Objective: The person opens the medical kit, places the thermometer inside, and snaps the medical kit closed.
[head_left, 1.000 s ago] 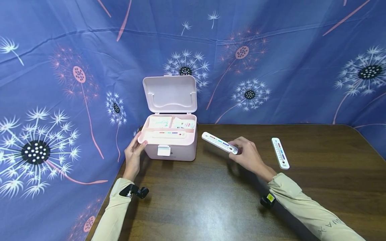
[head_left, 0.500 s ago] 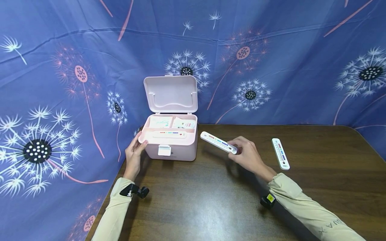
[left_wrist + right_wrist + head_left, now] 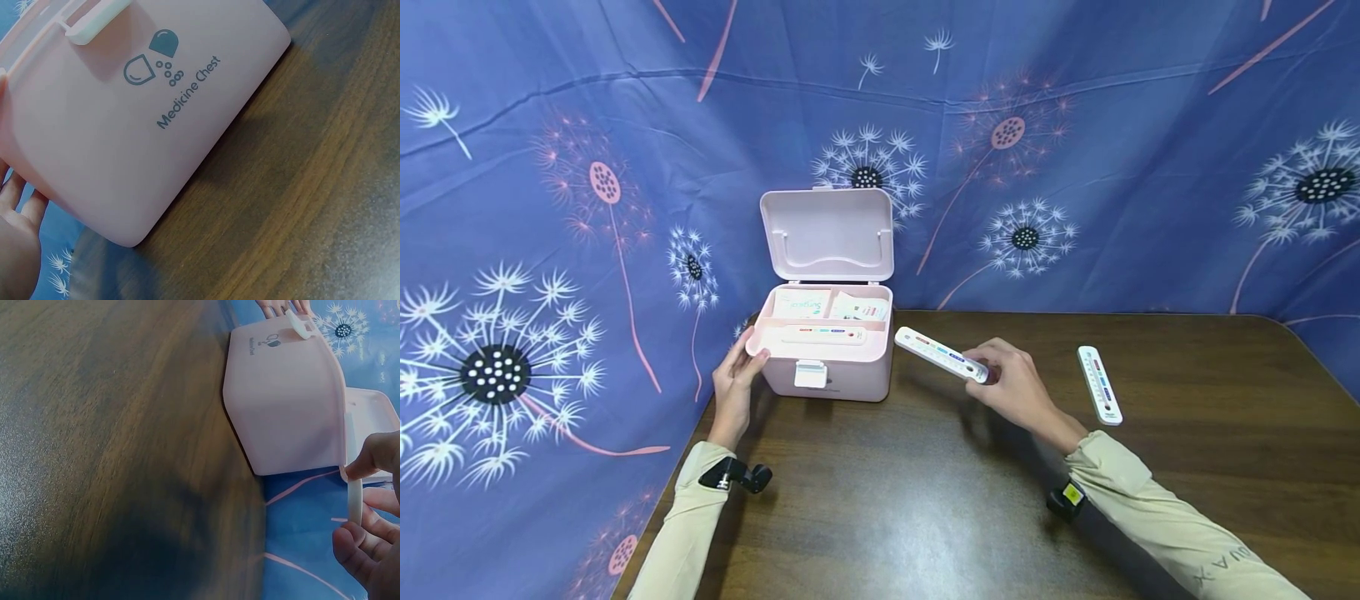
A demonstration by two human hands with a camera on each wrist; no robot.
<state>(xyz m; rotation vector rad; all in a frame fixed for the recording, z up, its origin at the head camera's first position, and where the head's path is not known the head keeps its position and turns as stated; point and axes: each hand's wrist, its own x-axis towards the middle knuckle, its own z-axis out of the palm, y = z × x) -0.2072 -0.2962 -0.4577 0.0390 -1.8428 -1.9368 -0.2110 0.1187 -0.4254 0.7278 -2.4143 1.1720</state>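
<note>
A pale pink medicine box [image 3: 857, 379] stands on the table with its lid [image 3: 827, 233] raised. My left hand [image 3: 733, 387] grips its front left corner, thumb at the rim and fingers along the side. In the left wrist view, "Medicine Chest" is printed on the box front [image 3: 137, 119]. My right hand [image 3: 1013, 379] pinches one end of a white thermometer [image 3: 932, 350], whose far end points at the box's right side. A similar thermometer [image 3: 823, 335] lies in the front tray compartment. Another thermometer [image 3: 1100, 383] lies on the table right of my right hand.
Behind the front tray compartment, two smaller ones hold white packets: one on the left [image 3: 802, 302] and one on the right [image 3: 859, 307]. A white latch [image 3: 810, 374] hangs at the box front. Blue flower-printed cloth [image 3: 1112, 167] rises behind and left of the wooden table [image 3: 887, 483].
The thermometer in my right hand has shifted slightly left, its far end nearer the box. My left hand keeps its hold on the box corner.
</note>
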